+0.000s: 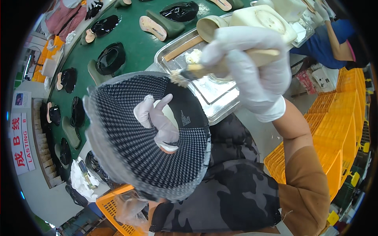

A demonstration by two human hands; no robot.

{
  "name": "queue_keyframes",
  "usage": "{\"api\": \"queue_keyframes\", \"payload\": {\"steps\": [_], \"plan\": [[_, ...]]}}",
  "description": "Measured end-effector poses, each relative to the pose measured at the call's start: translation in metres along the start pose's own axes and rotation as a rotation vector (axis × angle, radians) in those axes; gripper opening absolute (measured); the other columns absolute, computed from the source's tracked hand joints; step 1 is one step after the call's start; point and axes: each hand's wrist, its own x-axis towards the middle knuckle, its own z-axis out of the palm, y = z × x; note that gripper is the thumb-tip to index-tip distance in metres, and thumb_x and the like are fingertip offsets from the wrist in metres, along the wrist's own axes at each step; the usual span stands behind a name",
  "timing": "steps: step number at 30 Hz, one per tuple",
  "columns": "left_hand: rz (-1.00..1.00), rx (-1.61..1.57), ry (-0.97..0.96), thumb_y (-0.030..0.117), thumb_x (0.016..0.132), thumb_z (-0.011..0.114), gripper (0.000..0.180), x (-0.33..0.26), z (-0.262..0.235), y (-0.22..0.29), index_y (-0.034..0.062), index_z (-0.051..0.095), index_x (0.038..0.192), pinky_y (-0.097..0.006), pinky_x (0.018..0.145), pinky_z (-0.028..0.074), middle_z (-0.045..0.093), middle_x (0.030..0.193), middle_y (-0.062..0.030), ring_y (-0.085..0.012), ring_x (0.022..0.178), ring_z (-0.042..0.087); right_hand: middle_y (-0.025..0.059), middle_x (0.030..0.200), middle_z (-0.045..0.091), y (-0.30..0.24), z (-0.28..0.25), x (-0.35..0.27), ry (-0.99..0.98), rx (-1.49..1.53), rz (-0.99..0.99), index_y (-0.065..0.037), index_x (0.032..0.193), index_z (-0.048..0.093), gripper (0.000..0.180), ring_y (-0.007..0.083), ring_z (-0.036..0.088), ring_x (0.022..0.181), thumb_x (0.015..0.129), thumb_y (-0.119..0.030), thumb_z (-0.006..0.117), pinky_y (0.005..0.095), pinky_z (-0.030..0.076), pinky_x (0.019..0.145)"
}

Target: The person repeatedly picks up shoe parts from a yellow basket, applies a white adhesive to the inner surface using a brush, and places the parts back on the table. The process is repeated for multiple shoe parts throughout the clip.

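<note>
My left hand [159, 122], in a white glove, pokes its fingers and thumb through the opening of a black-and-grey knit shoe upper [118, 114] and holds it up, spread out. Part of this hand is hidden by the fabric. In my gloved right hand [252, 67] is a brush [193, 72] with a wooden handle. Its pale bristles touch or hover just over the upper's plain black far edge; I cannot tell which. Beyond the upper lies a metal tray [214, 116] with a lump of white paste [193, 56] in it.
A beige cup [208, 29] and a cut white jug [264, 19] stand at the tray. Shoe lasts [153, 27] and glossy black uppers [111, 58] line the green belt [138, 55]. Orange crates [307, 141] are stacked right. Co-workers [328, 43] stand at the far corners.
</note>
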Motion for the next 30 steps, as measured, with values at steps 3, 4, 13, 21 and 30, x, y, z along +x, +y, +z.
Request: {"api": "queue_keyframes", "payload": {"steps": [3,4,13,21,30], "plan": [[0.171,0.019,0.025,0.035,0.091,0.039,0.057,0.002,0.013,-0.004,-0.0052,0.024,0.128,-0.045,0.083,0.051,0.029,0.131,-0.0171,-0.0258,0.119,0.037,0.0029,0.07,0.059,0.019,0.013,-0.003,-0.01,-0.227,-0.096,-0.007,0.094,0.052,0.017,0.0145,0.06,0.057,0.08,-0.005,0.061,0.0231,0.047,0.052],[0.228,0.025,0.038,0.034,0.091,0.038,0.056,0.003,0.014,-0.004,-0.0053,0.023,0.129,-0.045,0.083,0.051,0.029,0.132,-0.0165,-0.0253,0.12,0.037,0.0024,0.067,0.058,0.022,0.01,-0.003,-0.085,-0.327,-0.15,-0.007,0.092,0.052,0.016,0.0157,0.059,0.055,0.079,-0.006,0.062,0.0242,0.046,0.05],[0.217,-0.032,0.193,0.02,0.091,0.038,0.042,-0.007,0.01,-0.019,-0.0095,0.034,0.121,-0.045,0.083,0.052,0.042,0.118,-0.0171,-0.0242,0.104,0.05,0.0085,0.08,0.058,-0.012,0.0,-0.009,-0.137,-0.114,0.313,0.0,0.093,0.047,0.014,0.0126,0.057,0.071,0.084,-0.005,0.056,0.0226,0.045,0.063],[0.45,0.246,0.114,0.038,0.093,0.032,0.057,-0.003,-0.001,-0.028,-0.0099,0.028,0.125,-0.042,0.075,0.056,0.041,0.118,-0.0229,-0.0295,0.108,0.048,0.0053,0.071,0.051,-0.002,-0.009,-0.021,-0.313,-0.285,0.212,-0.009,0.091,0.048,0.023,0.022,0.053,0.063,0.078,-0.018,0.066,0.0308,0.042,0.057],[0.513,0.113,0.107,0.045,0.093,0.02,0.061,0.007,0.005,-0.03,-0.0032,0.027,0.13,-0.04,0.068,0.058,0.04,0.118,-0.0277,-0.035,0.108,0.047,0.0101,0.089,0.055,-0.002,-0.01,-0.035,-0.166,0.035,0.257,-0.001,0.096,0.045,0.022,0.0155,0.056,0.078,0.083,-0.008,0.061,0.0276,0.047,0.07]]}}
